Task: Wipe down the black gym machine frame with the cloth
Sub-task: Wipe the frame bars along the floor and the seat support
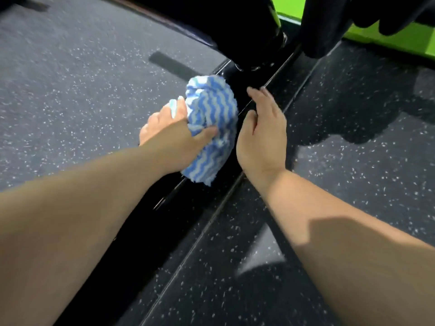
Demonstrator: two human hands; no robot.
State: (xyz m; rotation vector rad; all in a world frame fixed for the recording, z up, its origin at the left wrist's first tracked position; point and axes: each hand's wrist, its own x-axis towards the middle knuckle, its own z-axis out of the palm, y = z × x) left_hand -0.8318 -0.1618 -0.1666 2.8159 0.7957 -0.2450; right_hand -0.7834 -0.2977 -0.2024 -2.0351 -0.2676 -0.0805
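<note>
Forearms [94,220] reach to the black frame [188,208], where fingers [207,132] of the left hand [169,135] clutch the bunched cloth [211,118] on its rail (the right hand [261,137], fingers straight and together, lies just beside), and the wad may skid off that glossy, narrow edge.

Both bare forearms stretch out from the bottom corners, angling toward each other at the middle. Left hand [171,137] is clamped on the bunched cloth [211,109], thumb hooked across its near side, knuckles up, the back of the hand facing the camera. Right hand [261,137] sits just beside it, palm turned inward, fingers [261,97] straight and close together, thumb tucked alongside, holding nothing at all.
</note>
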